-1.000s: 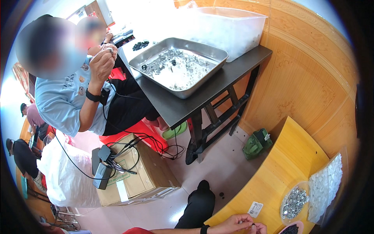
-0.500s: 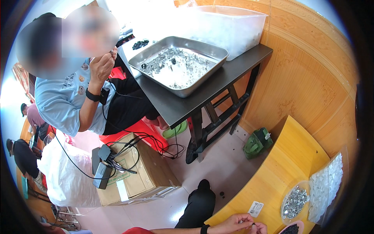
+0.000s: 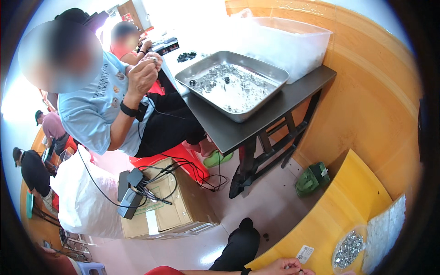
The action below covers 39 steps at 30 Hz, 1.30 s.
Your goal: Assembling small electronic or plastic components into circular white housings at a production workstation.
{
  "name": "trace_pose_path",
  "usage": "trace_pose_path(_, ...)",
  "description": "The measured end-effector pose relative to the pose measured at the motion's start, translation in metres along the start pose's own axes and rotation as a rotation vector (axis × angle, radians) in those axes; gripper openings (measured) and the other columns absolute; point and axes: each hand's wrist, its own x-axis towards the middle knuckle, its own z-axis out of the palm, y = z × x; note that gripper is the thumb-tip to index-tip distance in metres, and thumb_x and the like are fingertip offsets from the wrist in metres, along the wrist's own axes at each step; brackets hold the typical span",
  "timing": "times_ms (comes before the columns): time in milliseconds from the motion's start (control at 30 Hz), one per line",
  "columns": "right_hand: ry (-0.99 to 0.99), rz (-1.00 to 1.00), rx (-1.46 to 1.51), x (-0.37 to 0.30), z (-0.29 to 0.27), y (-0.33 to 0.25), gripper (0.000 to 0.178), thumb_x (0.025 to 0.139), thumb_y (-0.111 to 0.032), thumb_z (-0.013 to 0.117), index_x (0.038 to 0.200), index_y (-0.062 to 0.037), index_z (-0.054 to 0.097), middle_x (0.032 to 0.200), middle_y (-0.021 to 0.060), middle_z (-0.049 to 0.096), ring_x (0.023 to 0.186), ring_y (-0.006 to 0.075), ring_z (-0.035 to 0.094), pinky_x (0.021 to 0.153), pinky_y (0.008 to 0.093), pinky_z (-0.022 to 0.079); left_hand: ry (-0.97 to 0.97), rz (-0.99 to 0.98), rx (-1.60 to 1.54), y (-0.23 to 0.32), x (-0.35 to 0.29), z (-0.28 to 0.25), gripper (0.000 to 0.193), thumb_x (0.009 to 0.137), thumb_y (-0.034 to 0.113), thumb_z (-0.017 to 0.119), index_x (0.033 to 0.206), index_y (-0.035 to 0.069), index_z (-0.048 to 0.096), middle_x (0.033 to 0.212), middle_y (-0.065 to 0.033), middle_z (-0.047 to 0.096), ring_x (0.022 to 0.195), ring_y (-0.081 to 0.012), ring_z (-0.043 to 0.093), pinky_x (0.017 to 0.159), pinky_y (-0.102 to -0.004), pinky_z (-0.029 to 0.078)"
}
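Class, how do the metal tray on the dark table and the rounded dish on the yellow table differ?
The metal tray has straight sides and corners; the rounded dish has a curved outline. The tray is clearly larger than the dish. The tray has a few black pieces among its contents; the dish shows silvery ones. Both hold many small parts.

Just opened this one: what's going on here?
A person's left hand and right hand are close together at the picture's lower edge, by a yellow table; anything between their fingertips is too small to make out. Small shiny pieces sit on that table to their right. Farther off, a co-worker in a light blue shirt has raised hands together, beside a dark table bearing a metal tray of small pieces.
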Motion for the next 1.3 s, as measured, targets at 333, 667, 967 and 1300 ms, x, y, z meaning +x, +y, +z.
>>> trace_pose_path(333,-0.019,-0.017,-0.024,-0.004,-0.002,-0.01,0.021,0.096,-0.017,0.056,0.105,0.002,0.06,0.092,0.0059,0.061,0.082,0.0127,0.056,0.073,0.0244,0.047,0.002,-0.001,0.019,0.006,-0.006,0.006,0.017,0.093,0.021,0.063,0.097,0.005,0.063,0.091,0.0021,0.063,0.085,-0.0064,0.056,0.075,-0.0222,0.046)
trace_pose_path(667,0.035,-0.127,-0.103,-0.031,-0.026,-0.019,0.018,0.092,-0.011,0.061,0.102,0.004,0.061,0.092,0.0122,0.063,0.082,0.0194,0.061,0.074,0.0285,0.051,0.027,0.052,0.286,0.035,-0.036,0.047,0.018,0.091,0.021,0.062,0.094,0.003,0.06,0.087,-0.0007,0.061,0.083,-0.0082,0.054,0.073,-0.0256,0.046)
trace_pose_path(967,0.068,-0.286,-0.078,-0.074,-0.054,-0.014,0.014,0.092,-0.005,0.058,0.099,0.007,0.06,0.087,0.0132,0.063,0.079,0.0198,0.062,0.071,0.0295,0.051,0.047,0.118,0.37,0.004,-0.062,0.079,0.016,0.09,0.017,0.06,0.095,0.002,0.06,0.077,-0.0023,0.06,0.071,-0.0076,0.054,0.065,-0.0227,0.047)
trace_pose_path(1300,-0.022,-0.359,0.014,-0.105,-0.098,-0.003,0.011,0.092,-0.007,0.056,0.093,0.0038,0.06,0.074,0.0075,0.059,0.064,0.0112,0.056,0.057,0.0246,0.045,0.012,0.161,0.396,-0.044,-0.082,0.11,0.011,0.092,0.016,0.056,0.089,0.006,0.057,0.068,0.0038,0.052,0.051,-0.0029,0.042,0.046,-0.0199,0.033)
